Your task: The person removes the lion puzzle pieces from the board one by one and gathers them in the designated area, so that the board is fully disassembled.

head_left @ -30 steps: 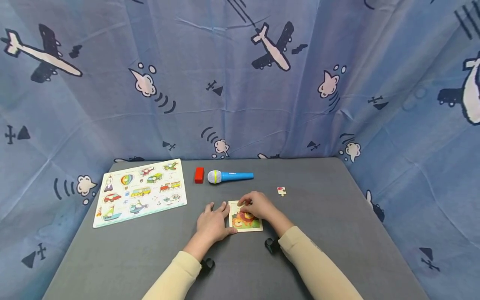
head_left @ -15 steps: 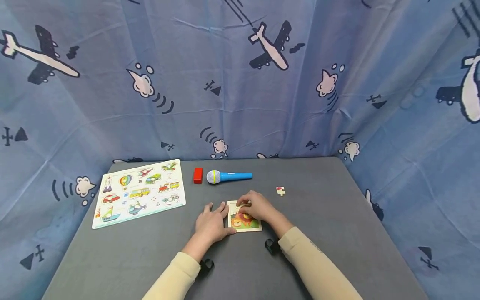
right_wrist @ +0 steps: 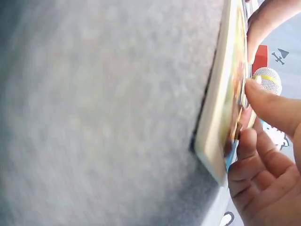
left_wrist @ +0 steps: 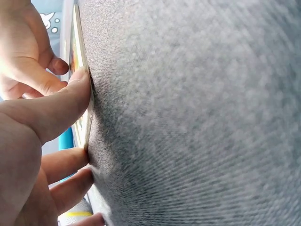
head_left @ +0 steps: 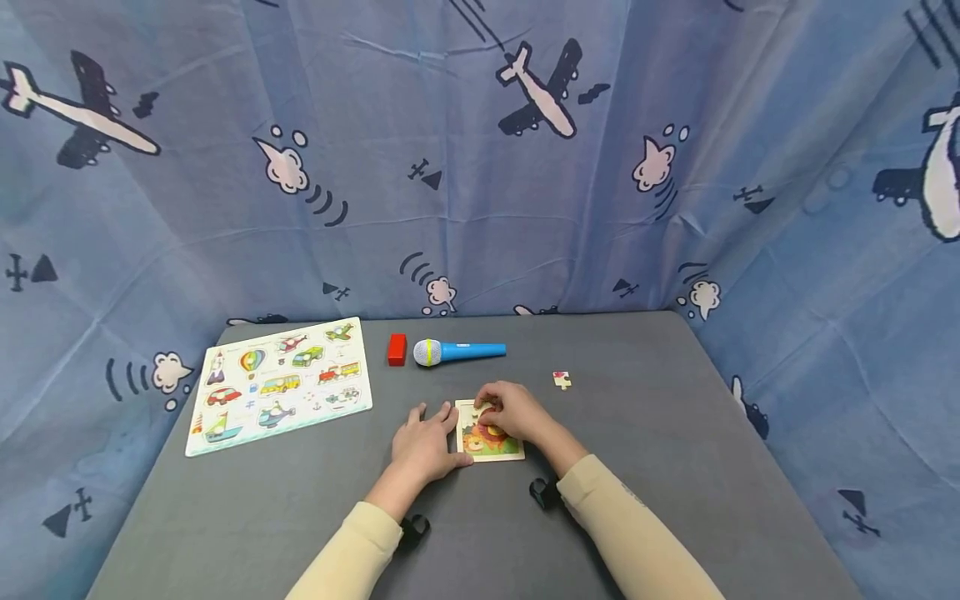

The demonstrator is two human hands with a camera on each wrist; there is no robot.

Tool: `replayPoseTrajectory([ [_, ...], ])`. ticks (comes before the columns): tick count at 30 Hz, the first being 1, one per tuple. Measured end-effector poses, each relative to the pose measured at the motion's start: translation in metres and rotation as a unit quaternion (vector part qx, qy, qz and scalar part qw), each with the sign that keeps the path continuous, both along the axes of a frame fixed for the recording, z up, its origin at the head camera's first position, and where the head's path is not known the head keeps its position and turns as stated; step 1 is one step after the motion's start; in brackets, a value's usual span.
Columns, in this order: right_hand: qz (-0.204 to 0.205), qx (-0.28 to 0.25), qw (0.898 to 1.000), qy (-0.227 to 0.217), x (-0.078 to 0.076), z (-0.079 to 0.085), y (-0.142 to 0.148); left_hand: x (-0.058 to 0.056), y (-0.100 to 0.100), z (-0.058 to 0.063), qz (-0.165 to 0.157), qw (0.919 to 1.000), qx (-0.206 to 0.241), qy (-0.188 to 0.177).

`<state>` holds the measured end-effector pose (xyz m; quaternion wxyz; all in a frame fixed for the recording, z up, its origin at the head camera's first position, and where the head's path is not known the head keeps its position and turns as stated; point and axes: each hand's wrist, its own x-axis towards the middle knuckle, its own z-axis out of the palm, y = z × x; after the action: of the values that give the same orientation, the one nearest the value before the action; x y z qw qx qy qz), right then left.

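A small square jigsaw puzzle board (head_left: pixel 506 457) with a pale frame and a cartoon lion picture lies on the grey table. Along its left side rests my left hand (head_left: pixel 422 447), fingers spread and fairly straight. In the left wrist view the thumb (left_wrist: pixel 81 81) presses the frame's near edge, while a fingertip touches the corner. Over the board's upper right, my right hand (head_left: pixel 512 410) pinches a puzzle piece (right_wrist: pixel 246 117) between thumb and fingers, low against the picture. The hand covers most of that piece in the head view. A loose puzzle piece (head_left: pixel 562 380) lies farther back, to the right.
Behind the board lies a blue toy microphone (head_left: pixel 472 351), beside a red block (head_left: pixel 397 350). A large picture board (head_left: pixel 279 433) with vehicles is at the back left. A blue curtain (head_left: pixel 480 233) with printed planes hangs behind the table.
The right hand's fingers shift slightly over the upper part of the board, still pinching the puzzle piece. The left hand stays in place at the board's left side.
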<state>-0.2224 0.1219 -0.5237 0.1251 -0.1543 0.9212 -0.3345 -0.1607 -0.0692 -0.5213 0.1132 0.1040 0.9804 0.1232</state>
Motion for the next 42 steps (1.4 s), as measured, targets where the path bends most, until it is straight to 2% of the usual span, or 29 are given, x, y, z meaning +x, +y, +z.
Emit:
replayPoseTrajectory([
  [7, -0.006, -0.036, 0.999, -0.016, -0.003, -0.001, 0.006, 0.001, -0.001, 0.001, 0.002, 1.0, -0.006, 0.0],
  [10, -0.004, -0.047, 0.999, -0.008, -0.004, -0.001, 0.012, 0.002, 0.0, 0.002, 0.003, 1.0, -0.005, -0.005],
  [13, -0.032, -0.076, 0.997, 0.01, -0.008, 0.003, 0.022, 0.001, 0.002, 0.002, 0.001, 1.0, -0.001, -0.004],
  [16, -0.069, -0.103, 0.992, 0.019, -0.014, 0.011, 0.039, 0.0, 0.003, 0.001, 0.001, 1.0, 0.007, -0.002],
  [18, -0.077, -0.118, 0.99, 0.012, -0.019, 0.017, 0.053, 0.001, 0.002, 0.0, 0.002, 1.0, 0.008, 0.004],
  [23, -0.043, -0.135, 0.99, -0.025, -0.032, 0.028, 0.097, 0.003, -0.001, -0.002, -0.001, 0.9999, 0.006, 0.016],
  [27, -0.049, -0.119, 0.991, -0.023, -0.038, 0.03, 0.131, 0.005, 0.0, -0.001, -0.004, 0.9998, 0.008, 0.015],
  [32, -0.072, -0.091, 0.993, -0.014, -0.045, 0.029, 0.158, 0.005, 0.0, 0.0, -0.006, 0.9998, 0.009, 0.014],
  [42, -0.092, -0.064, 0.993, -0.022, -0.056, 0.016, 0.183, 0.005, -0.003, -0.005, -0.007, 0.9997, 0.015, 0.016],
])
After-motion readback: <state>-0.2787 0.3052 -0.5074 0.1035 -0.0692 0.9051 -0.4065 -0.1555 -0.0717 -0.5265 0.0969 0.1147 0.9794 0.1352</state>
